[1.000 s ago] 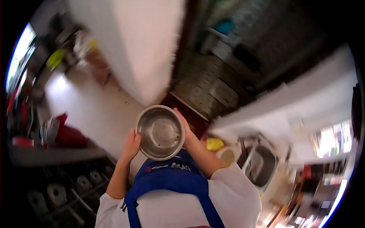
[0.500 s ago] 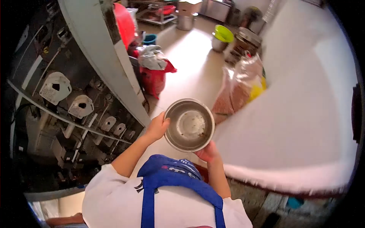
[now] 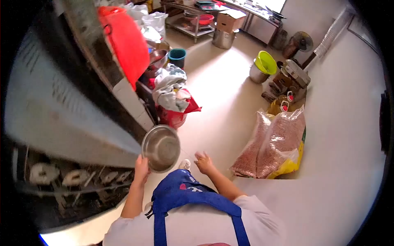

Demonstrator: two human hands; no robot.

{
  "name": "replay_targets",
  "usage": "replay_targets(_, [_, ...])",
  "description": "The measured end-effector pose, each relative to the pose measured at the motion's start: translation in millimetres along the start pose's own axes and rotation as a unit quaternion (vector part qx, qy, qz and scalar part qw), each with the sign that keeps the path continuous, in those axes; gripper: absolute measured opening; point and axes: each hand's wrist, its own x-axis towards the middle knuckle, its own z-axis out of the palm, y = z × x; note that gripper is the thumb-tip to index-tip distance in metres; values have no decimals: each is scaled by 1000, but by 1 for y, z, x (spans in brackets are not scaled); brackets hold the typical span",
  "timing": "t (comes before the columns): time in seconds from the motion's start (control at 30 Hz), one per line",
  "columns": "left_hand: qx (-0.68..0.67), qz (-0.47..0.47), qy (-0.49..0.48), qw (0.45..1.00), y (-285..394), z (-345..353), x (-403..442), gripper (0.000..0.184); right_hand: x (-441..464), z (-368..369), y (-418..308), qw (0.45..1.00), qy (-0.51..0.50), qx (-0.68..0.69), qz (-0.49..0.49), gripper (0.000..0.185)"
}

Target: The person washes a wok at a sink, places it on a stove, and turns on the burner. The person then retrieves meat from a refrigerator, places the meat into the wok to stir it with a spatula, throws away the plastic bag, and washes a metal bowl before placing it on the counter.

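Note:
My left hand point(image 3: 141, 169) grips the near-left rim of a round stainless-steel bowl point(image 3: 150, 143), its fingers closed on the edge. The bowl is tilted, its shiny inside facing me. To the right, apart from the bowl, my right hand point(image 3: 204, 163) holds nothing, and its fingers look loosely spread. Below the hands is the blue apron point(image 3: 176, 186) on my body, with a shoe point(image 3: 185, 164) just past it on the floor.
A metal cabinet point(image 3: 69, 110) with exposed fittings runs along the left. Beyond it stand a red bag point(image 3: 172, 118) and a teal bucket point(image 3: 177, 61). Clear sacks of reddish grains point(image 3: 279, 135) lean by the right wall, behind them a lime-green basin point(image 3: 266, 62) on a metal pot.
My right hand has let go of the bowl. The left hand has carried the bowl left, and the view has shifted, showing more of the room ahead.

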Motion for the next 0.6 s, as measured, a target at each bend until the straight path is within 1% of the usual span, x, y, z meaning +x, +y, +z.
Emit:
replay_targets(0.03, [-27, -19, -22, 999, 26, 25, 18, 26, 8, 11, 11, 980, 15, 195, 35, 40])
replay_targets(0.07, [-12, -23, -60, 998, 62, 49, 31, 26, 19, 30, 25, 922, 34, 380, 68, 38])
replay_targets(0.1, [-6, -21, -68, 997, 79, 73, 56, 26, 30, 45, 40, 827, 54, 551, 97, 36])
replay_targets(0.17, [-46, 168, -129, 976, 102, 121, 106, 26, 42, 71, 88, 781, 60, 600, 161, 32])
replay_targets(0.2, [-37, 168, -140, 975, 115, 142, 128, 26, 37, 68, 116, 836, 41, 515, 185, 31])
replay_targets(0.23, [-40, 172, -180, 968, 130, 164, 151, 26, 30, 58, 144, 882, 21, 423, 207, 29])
replay_targets(0.27, [-44, 175, -219, 959, 144, 186, 173, 26, 18, 31, 165, 868, 15, 418, 267, 27])
replay_targets(0.3, [-38, 177, -228, 957, 156, 205, 192, 26, 13, 12, 185, 853, 7, 409, 324, 26])
replay_targets(0.37, [-58, 113, -298, 946, 180, 250, 227, 26, 20, 38, 227, 831, 95, 405, 369, 24])
replay_targets(0.4, [-94, 106, -317, 938, 196, 276, 238, 25, 25, 37, 250, 829, 99, 405, 373, 24])
replay_targets(0.47, [-99, 104, -317, 938, 209, 318, 267, 24, 30, 32, 294, 820, 109, 373, 420, 27])
replay_targets(0.5, [-108, 102, -312, 939, 215, 340, 280, 24, 36, 35, 315, 822, 111, 368, 420, 27])
replay_targets(0.53, [-46, 133, -289, 947, 219, 359, 297, 25, 44, 34, 342, 834, 85, 347, 421, 28])
replay_targets(0.57, [-19, 146, -268, 952, 213, 376, 319, 23, 56, 29, 377, 846, 60, 323, 419, 30])
replay_targets(0.6, [-8, 106, -265, 958, 227, 391, 330, 22, 73, 22, 415, 853, 68, 315, 410, 30])
